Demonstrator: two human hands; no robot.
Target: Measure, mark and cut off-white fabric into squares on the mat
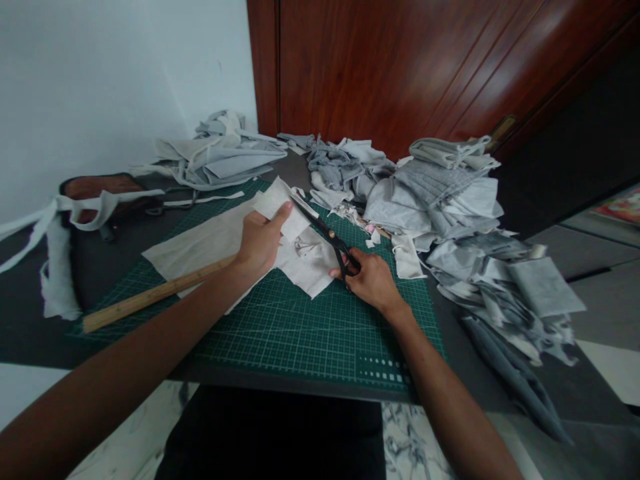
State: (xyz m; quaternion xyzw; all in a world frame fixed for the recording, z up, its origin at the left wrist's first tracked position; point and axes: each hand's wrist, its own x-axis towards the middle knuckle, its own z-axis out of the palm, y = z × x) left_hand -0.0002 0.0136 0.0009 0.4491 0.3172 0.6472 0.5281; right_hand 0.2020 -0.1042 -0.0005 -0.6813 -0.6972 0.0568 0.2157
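Black scissors (332,235) are in my right hand (374,279), its fingers through the handle loops. Their blades point up and left, lying along the right edge of a pale fabric piece (273,199). My left hand (261,241) pinches that piece, thumb on top. Another cut fabric piece (313,267) lies below the blades on the green cutting mat (300,340). A larger pale cloth (200,237) spreads out under and left of my left hand. Across its lower edge lies a wooden ruler (160,295), partly behind my left forearm.
Folded grey cloth (220,157) is heaped at the back left, near a brown pouch-like item (100,193) with white strips. Piles of grey fabric (435,193) and scraps (505,280) crowd the right side. A wooden door (390,67) stands behind the dark table (30,327).
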